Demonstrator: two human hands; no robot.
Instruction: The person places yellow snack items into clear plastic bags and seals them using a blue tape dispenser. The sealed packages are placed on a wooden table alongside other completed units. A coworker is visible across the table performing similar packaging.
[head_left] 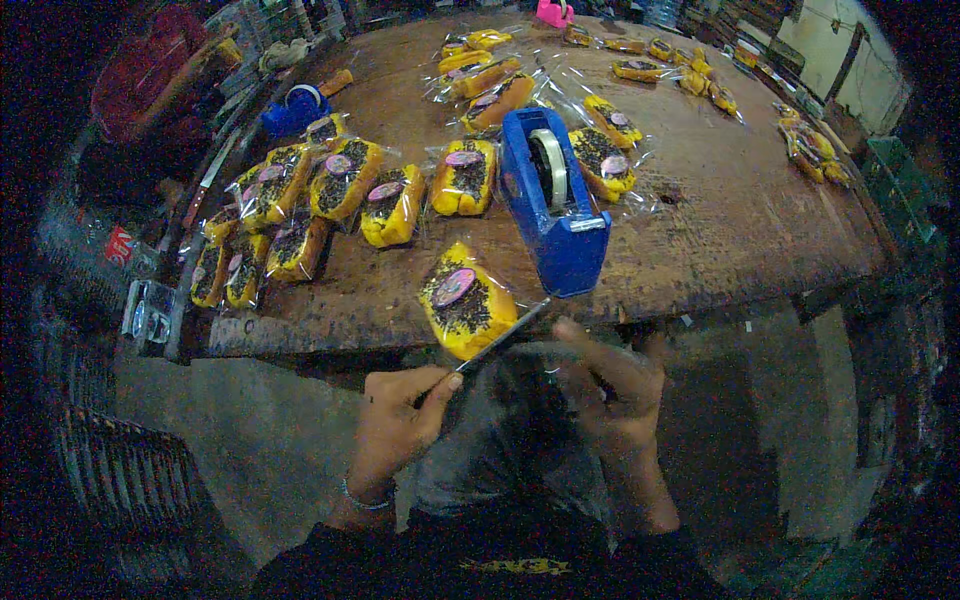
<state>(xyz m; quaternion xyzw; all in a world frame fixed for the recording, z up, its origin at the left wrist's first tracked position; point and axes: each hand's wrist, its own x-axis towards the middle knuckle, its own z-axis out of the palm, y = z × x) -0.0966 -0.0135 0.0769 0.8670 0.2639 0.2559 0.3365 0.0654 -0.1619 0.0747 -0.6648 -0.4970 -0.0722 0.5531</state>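
At the table's front edge lies a yellow bread [467, 318] with dark sprinkles and a pink oval label, in clear plastic. A narrow greyish strip, apparently the folded edge of its plastic wrapper [510, 332], runs slantwise along its near side. My left hand [408, 405] pinches the lower left end of this strip between thumb and fingers. To the right, my right hand [612, 385] hovers just off the table edge, fingers stretched and slightly blurred; nothing is plainly visible in it. Just beyond stands a blue tape dispenser [560, 235] with a roll of clear tape.
Several wrapped breads [347, 178] are grouped at the left of the wooden table [720, 235], with more wrapped breads [490, 85] farther back and at the far right. A second blue tape dispenser [295, 110] sits at the left edge, a pink dispenser [554, 13] at the far end.
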